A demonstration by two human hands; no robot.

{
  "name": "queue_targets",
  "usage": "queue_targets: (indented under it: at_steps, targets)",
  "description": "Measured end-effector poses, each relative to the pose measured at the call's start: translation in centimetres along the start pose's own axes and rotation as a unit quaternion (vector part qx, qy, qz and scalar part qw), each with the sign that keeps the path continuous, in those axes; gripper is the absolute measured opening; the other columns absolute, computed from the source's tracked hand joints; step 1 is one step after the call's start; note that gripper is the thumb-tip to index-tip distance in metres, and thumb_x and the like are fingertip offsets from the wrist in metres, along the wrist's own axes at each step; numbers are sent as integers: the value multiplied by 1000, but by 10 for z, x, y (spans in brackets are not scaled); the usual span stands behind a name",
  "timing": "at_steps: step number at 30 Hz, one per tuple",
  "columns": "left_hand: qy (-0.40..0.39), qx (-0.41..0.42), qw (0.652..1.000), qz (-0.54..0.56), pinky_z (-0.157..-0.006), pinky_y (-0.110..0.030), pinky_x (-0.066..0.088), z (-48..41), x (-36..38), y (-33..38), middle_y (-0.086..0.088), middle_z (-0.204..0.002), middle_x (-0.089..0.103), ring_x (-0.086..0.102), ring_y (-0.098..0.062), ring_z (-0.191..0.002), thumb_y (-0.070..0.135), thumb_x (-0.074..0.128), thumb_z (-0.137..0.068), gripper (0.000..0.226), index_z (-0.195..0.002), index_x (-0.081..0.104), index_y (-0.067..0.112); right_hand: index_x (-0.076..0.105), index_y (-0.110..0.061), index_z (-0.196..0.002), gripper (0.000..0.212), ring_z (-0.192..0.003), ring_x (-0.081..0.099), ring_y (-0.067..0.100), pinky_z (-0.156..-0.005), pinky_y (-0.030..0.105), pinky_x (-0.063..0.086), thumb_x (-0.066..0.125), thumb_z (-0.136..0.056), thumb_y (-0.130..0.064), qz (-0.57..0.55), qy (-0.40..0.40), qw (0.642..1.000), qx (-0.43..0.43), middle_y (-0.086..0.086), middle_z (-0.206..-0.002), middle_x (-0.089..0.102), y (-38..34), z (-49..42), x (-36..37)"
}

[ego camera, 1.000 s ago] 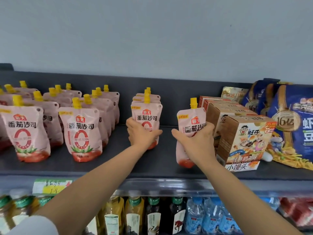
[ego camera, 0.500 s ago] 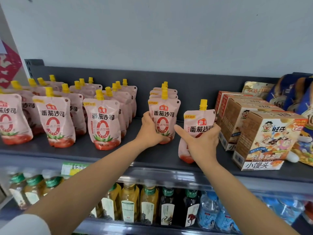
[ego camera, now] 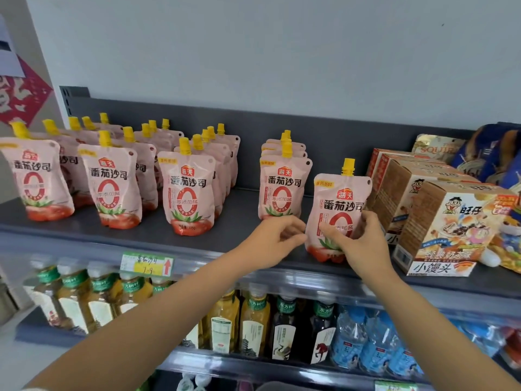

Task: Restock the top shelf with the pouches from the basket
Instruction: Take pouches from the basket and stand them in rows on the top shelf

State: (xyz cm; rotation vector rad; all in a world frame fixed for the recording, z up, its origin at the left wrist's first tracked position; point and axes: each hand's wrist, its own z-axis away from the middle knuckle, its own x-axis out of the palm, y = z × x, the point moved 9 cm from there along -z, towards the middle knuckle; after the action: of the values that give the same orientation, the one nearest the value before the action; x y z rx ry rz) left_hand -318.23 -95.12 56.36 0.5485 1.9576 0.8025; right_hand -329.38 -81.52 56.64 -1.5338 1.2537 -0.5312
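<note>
Head view: we steady a pouch at the front of the top shelf.

From the head camera we see our right hand (ego camera: 359, 244) clamped on the lower part of an upright pink pouch (ego camera: 339, 210) with a yellow cap, thumb across its front, fingers round its right edge; the pouch stands on the grey shelf (ego camera: 245, 210), just beside brown boxes (ego camera: 439, 221) on its right; our left hand (ego camera: 277, 235) hangs loosely curled with the fingers apart, holding nothing, just left of that pouch and below the nearest row (ego camera: 283, 182) of pouches; further rows (ego camera: 112, 176) fill the shelf's left half; bottles (ego camera: 253, 323) line the shelf below.
</note>
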Motion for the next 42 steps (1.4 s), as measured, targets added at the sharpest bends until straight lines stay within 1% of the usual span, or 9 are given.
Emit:
queue_targets:
  at_steps: [3, 9, 12, 15, 19, 23, 29, 36, 42]
  targets:
    - [49, 24, 998, -8, -74, -6, 43, -2, -4, 2, 8, -90, 66, 58, 0, -82, 17, 59, -94, 13, -103, 67, 11, 44, -17, -112, 53, -82, 54, -8, -65, 11, 43, 81, -75, -23, -5, 12, 1000, -6, -20, -93, 55, -2, 2, 1]
    - [93, 31, 995, -3, -74, -14, 44, -1, -24, -4, 4, -83, 60, 55, -11, -81, 10, 58, -93, 3, -92, 62, 10, 41, -18, -109, 50, -77, 52, -8, -57, 6, 43, 80, -78, -22, -18, 24, 999, -12, -19, -90, 52, -12, 7, 20]
    - [91, 23, 995, -20, -74, -14, 45, 0, -40, -14, 5, -85, 61, 58, -14, -82, 12, 58, -93, 4, -92, 60, 9, 41, -18, -109, 49, -77, 53, -8, -59, 9, 43, 80, -78, -21, -20, 19, 999, -19, -20, -90, 53, -21, 7, 39]
    - [98, 2, 994, -46, -79, -28, 51, 0, -57, -27, -1, -89, 64, 61, -20, -85, 13, 57, -94, 6, -94, 60, 8, 41, -17, -109, 50, -80, 55, -3, -64, 11, 44, 80, -78, -22, -31, 13, 999, -17, -15, -94, 56, -30, 7, 61]
    - [106, -11, 992, -70, -80, -33, 52, -4, -79, -36, -3, -86, 66, 63, -20, -83, 11, 57, -94, 6, -94, 60, 7, 43, -14, -120, 58, -95, 60, 10, -78, 25, 51, 81, -77, -21, -43, 42, 998, -26, -6, -109, 60, -39, 6, 83]
    - [76, -25, 992, -94, -78, -30, 53, -14, -89, -44, -1, -85, 65, 63, -16, -81, 12, 55, -95, 4, -92, 59, 10, 42, -21, -114, 56, -92, 61, 8, -79, 29, 53, 82, -76, -24, -35, 59, 997, -29, -10, -104, 59, -39, -1, 95]
    - [-4, -27, 988, -155, -77, -31, 52, -20, -97, -55, 4, -88, 63, 60, -15, -84, 15, 61, -90, 5, -92, 58, 18, 37, -23, -113, 57, -84, 58, -7, -62, 11, 49, 81, -77, -22, -18, -3, 1000, -23, -18, -100, 57, -35, -8, 112]
    - [-62, -30, 996, -48, -74, -20, 55, -19, -87, -39, 21, -101, 52, 62, -2, -86, 19, 73, -81, 70, -135, 29, 27, 30, -31, -118, 75, -89, 55, -5, -63, 9, 46, 86, -69, -21, 51, -71, 996, -35, -20, -106, 52, -39, -8, 108]
    - [-95, -55, 991, -83, -91, -32, 53, -14, -65, -52, 2, -132, 55, 60, -11, -104, 19, 80, -73, 104, -145, 6, 34, 35, -28, -117, 74, -86, 55, -4, -60, 9, 46, 88, -66, -16, 70, -106, 992, -26, -16, -104, 55, -39, -14, 108]
